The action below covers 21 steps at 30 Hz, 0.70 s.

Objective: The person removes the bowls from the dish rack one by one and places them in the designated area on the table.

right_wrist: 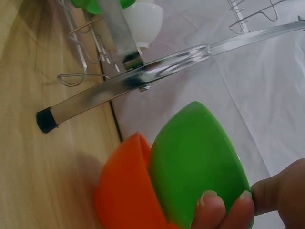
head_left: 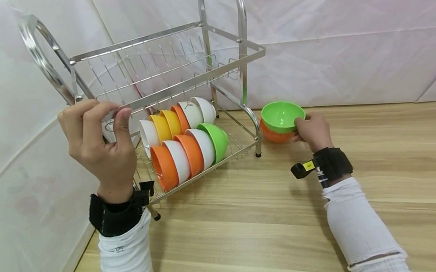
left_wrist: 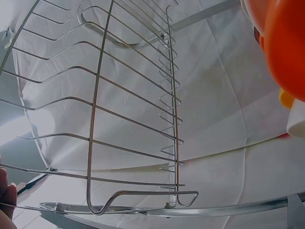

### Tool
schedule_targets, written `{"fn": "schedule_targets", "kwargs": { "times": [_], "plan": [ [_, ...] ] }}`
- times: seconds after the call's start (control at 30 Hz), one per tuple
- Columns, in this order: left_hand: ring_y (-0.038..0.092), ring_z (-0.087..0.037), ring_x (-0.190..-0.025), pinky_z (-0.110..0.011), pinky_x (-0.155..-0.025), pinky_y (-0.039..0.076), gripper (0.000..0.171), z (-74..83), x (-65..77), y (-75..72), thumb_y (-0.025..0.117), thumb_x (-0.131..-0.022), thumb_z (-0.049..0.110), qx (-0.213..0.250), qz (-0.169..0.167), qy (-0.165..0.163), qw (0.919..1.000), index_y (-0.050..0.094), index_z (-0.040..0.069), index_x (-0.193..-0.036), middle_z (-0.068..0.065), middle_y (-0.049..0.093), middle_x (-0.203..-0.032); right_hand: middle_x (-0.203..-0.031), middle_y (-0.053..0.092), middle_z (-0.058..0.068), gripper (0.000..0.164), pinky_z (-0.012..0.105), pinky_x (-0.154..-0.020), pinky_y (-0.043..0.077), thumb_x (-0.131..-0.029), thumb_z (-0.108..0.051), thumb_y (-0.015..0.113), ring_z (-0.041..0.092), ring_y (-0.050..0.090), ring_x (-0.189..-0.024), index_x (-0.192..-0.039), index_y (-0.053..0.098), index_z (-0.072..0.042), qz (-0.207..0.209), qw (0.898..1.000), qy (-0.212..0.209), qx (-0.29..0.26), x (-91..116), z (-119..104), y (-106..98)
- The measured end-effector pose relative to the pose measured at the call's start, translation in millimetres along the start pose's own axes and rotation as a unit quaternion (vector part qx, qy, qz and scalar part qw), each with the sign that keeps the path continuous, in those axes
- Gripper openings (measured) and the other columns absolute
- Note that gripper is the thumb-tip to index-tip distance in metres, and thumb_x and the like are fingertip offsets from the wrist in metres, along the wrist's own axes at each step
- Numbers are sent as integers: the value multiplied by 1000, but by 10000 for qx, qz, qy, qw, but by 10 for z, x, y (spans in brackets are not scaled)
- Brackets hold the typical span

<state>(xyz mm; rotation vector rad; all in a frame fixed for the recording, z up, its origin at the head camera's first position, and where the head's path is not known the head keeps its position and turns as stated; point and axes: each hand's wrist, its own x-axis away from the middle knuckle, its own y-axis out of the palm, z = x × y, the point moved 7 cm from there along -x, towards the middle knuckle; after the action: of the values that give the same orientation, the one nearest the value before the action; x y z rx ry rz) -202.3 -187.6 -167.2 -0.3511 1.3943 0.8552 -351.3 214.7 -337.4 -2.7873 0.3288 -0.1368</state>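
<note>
My right hand (head_left: 315, 131) pinches the rim of a green bowl (head_left: 280, 114) between thumb and fingers. The green bowl sits in or just above an orange bowl (head_left: 270, 136) on the table; in the right wrist view its side leans against the orange bowl's rim. My left hand (head_left: 98, 144) grips the upper tier's front bar, near the left corner of a metal dish rack (head_left: 183, 87). Only a few of its fingertips (left_wrist: 6, 193) show in the left wrist view. Two rows of bowls stand on edge in the rack's lower tier, including a green bowl (head_left: 220, 141) at the front row's right end.
The rack's right front foot (head_left: 258, 153) stands just left of the orange bowl. White cloth (head_left: 346, 47) hangs behind and to the left. Bare wood-grain table top (head_left: 234, 234) spreads in front of the rack and to the right.
</note>
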Motion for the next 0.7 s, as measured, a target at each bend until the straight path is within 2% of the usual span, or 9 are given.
{"fn": "schedule_targets", "kwargs": {
  "times": [0.27, 0.5, 0.7],
  "plan": [
    [43, -43, -80, -31, -81, 28, 52, -8, 7, -1, 65, -87, 48, -21, -14, -12, 10000, 62, -3, -79, -21, 52, -79, -75, 60, 12, 54, 27, -57, 55, -92, -12, 44, 8, 60, -46, -141, 35, 10, 164, 9995, -32, 257, -9, 25, 117],
    [44, -42, -81, -31, -81, 29, 51, -11, 2, -2, 65, -87, 47, -27, 0, -18, 10000, 62, -4, -78, -21, 52, -79, -71, 62, 10, 57, 27, -55, 54, -92, -12, 44, 9, 62, -46, -144, 30, 8, 338, 9994, 3, -9, -36, 65, 123],
    [44, -42, -80, -31, -81, 29, 53, -6, 1, 0, 65, -87, 49, -27, 23, -17, 10000, 62, -4, -78, -21, 51, -79, -68, 61, 6, 59, 29, -58, 55, -92, -12, 45, 7, 61, -45, -146, 28, 5, 463, 9989, 76, 10, -81, 139, 87]
  ]
}}
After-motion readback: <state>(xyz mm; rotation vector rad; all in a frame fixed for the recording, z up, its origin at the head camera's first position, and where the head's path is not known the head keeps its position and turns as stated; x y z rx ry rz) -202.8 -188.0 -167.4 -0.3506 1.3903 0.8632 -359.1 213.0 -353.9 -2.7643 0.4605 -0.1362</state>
